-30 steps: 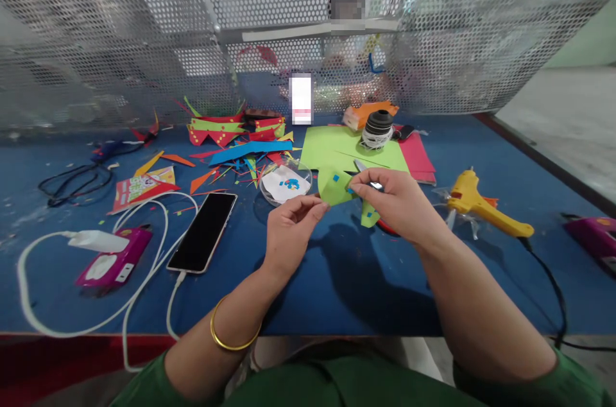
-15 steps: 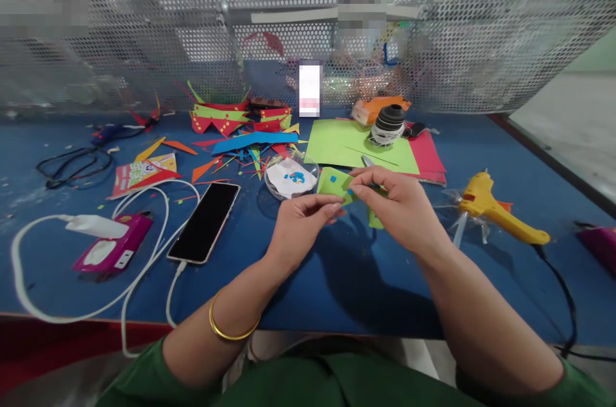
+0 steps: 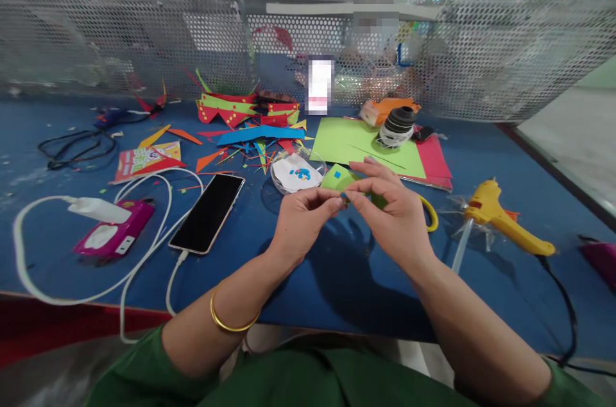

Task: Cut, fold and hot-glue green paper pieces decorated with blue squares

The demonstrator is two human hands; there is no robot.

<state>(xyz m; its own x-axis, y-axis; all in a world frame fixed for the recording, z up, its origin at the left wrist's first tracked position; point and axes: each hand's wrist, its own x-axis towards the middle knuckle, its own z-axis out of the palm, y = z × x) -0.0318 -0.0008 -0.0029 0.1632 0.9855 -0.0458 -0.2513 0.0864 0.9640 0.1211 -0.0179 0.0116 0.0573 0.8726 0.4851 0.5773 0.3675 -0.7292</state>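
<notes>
My left hand (image 3: 302, 219) pinches the near edge of a light green paper piece (image 3: 342, 176) over the blue table. One small blue paper square (image 3: 337, 174) lies on that piece. Another tiny blue paper square (image 3: 343, 196) shows at the fingertips of my right hand (image 3: 397, 217), which is closed on it. The fingertips of both hands nearly meet there. Part of the green paper is hidden behind the right fingers. Just beyond the left hand stands a clear round dish (image 3: 285, 187) with white paper and several blue bits.
A yellow glue gun (image 3: 495, 211) lies at right, near a yellow scissors handle (image 3: 432, 214). Behind are green sheets (image 3: 332, 137), a black-and-white roll (image 3: 397, 126) and blue paper strips (image 3: 260, 133). At left lie a phone (image 3: 209, 213), white cable and purple power strip (image 3: 115, 229).
My right hand has moved left and toward me, bringing its fingertips to my left fingertips at the green paper's near edge. The yellow scissors handle has come into sight. The view has shifted slightly.
</notes>
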